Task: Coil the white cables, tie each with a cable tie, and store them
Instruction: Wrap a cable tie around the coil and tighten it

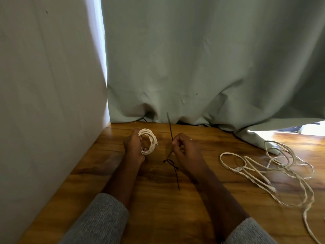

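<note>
My left hand (134,147) grips a small coil of white cable (150,140), held upright just above the wooden table (158,208). My right hand (184,148) pinches a black cable tie (170,128) that points up and away from me. The two hands are a short gap apart. A second black cable tie (173,169) lies on the table between my forearms, with a loop at its upper end. Loose white cables (274,171) sprawl in a tangle on the table at the right.
A pale wall (49,103) closes off the left side of the table. A grey-green curtain (202,59) hangs along the back edge and drapes onto the table at the right. Bright light falls on the far right corner.
</note>
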The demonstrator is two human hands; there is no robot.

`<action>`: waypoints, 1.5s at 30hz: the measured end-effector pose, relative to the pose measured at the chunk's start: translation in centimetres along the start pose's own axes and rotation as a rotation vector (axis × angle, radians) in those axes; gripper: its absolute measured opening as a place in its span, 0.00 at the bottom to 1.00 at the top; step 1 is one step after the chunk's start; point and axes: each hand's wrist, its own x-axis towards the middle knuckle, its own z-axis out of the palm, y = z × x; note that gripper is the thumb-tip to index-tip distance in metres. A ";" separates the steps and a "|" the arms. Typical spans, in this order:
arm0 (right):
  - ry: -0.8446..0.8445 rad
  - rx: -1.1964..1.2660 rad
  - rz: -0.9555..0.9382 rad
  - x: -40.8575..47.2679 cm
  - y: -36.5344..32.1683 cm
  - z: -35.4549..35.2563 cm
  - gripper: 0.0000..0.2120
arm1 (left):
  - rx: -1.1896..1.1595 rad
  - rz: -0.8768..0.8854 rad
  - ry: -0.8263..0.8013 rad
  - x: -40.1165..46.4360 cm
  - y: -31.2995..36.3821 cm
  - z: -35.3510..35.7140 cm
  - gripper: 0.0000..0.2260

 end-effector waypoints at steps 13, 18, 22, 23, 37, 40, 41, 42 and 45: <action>-0.152 -0.618 -0.230 0.6 -0.7 1.9 0.05 | 0.010 0.018 0.094 3.0 0.0 1.8 0.17; -0.166 -0.656 -0.175 1.3 -0.5 2.0 0.06 | 0.066 0.062 0.088 2.1 -0.5 2.5 0.13; -0.038 -0.674 -0.200 1.6 -0.6 2.3 0.07 | 0.174 0.204 0.064 1.2 -1.0 3.0 0.13; 0.005 -0.689 -0.227 1.7 -0.7 2.4 0.07 | 0.206 0.243 0.048 0.8 -1.1 3.1 0.13; 0.195 -0.540 -0.423 1.9 -0.2 1.9 0.06 | 0.402 0.326 -0.202 -1.3 -1.8 3.3 0.15; 0.160 -0.391 -0.427 1.8 0.2 1.5 0.07 | 0.380 0.310 -0.231 -1.0 -1.6 3.1 0.14; 0.165 -0.356 -0.421 1.8 0.3 1.4 0.08 | 0.374 0.315 -0.247 -1.0 -1.6 3.1 0.14; 0.179 -0.341 -0.412 2.0 0.4 1.2 0.08 | 0.379 0.324 -0.265 -1.2 -1.7 3.2 0.15; 0.238 -0.335 -0.395 2.2 0.5 1.1 0.08 | 0.424 0.334 -0.310 -1.7 -1.9 3.5 0.15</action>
